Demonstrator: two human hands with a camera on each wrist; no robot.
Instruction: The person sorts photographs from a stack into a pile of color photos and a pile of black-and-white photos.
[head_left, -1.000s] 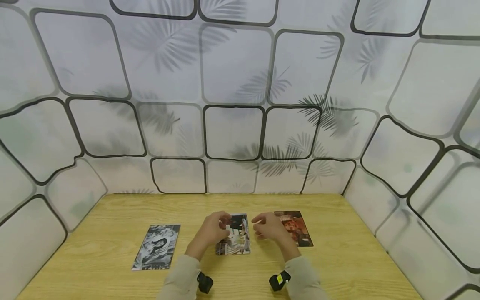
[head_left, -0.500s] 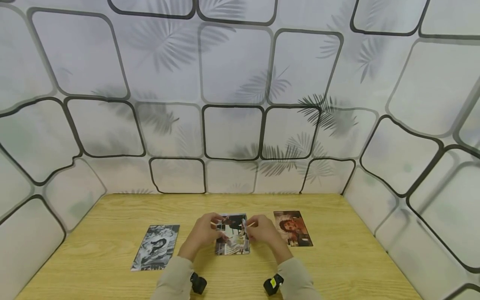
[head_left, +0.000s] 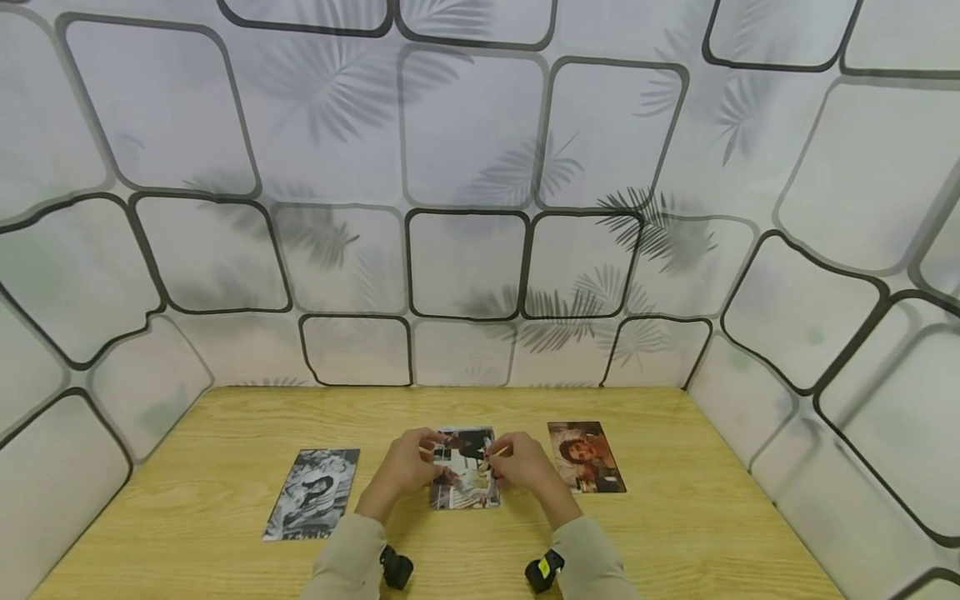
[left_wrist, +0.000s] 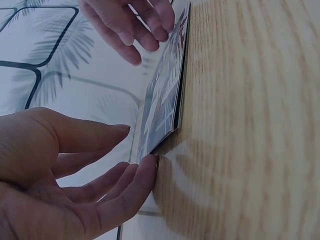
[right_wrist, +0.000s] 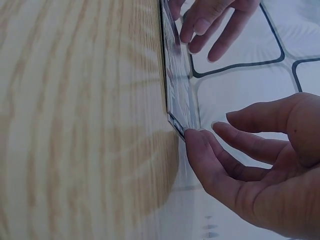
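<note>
A small stack of photo cards lies flat at the middle of the table, its top card a colour picture with a dark area at the top. My left hand is at the stack's left edge; in the left wrist view its fingertips touch the card edge, the thumb held apart from them. On the opposite side is my right hand. The right wrist view has its fingertip against the card edge, with the thumb away from the cards. Neither hand encloses the stack.
To the left lies a black-and-white photo card. A reddish photo card lies to the right, near my right hand. The wooden table meets a patterned cloth wall at the back and sides.
My right hand has moved left from the reddish card to the stack's right edge. The left hand has shifted slightly left, to the stack's left edge. Both barely move over the last half second.
</note>
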